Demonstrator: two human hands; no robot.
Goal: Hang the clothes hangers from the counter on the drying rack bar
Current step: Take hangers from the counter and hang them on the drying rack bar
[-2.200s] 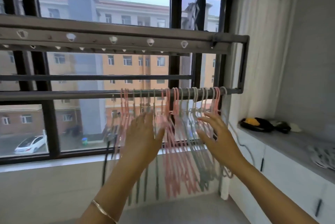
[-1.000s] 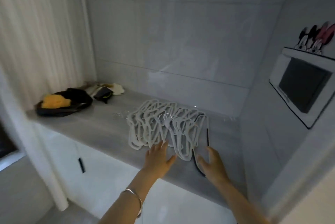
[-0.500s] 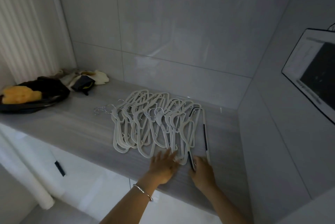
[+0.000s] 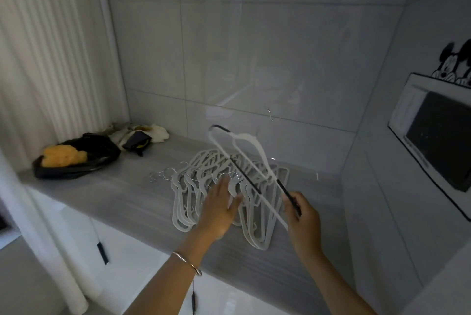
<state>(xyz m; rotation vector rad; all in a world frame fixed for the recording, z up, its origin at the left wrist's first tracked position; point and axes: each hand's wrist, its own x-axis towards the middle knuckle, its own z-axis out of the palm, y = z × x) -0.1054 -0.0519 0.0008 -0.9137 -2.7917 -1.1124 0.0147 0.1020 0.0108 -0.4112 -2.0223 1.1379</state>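
Note:
Several white clothes hangers [image 4: 193,187] lie fanned out in a pile on the grey counter [image 4: 122,195]. My right hand [image 4: 302,215] grips one white hanger with black trim [image 4: 239,151] by its lower end and holds it tilted up above the pile, its metal hook near the back wall. My left hand [image 4: 219,209] rests flat with straight fingers on the pile. The drying rack bar is out of view.
A black tray holding something yellow [image 4: 74,159] and a small heap of cloths [image 4: 141,135] sit at the counter's left end by a white curtain [image 4: 43,59]. A framed dark panel [image 4: 433,141] hangs on the right wall. White cabinets [image 4: 142,251] stand below.
My view turned from the rack's hung hangers to the counter. Both hands reached the pile; my right hand has since lifted one hanger off it, and my left hand moved onto the pile.

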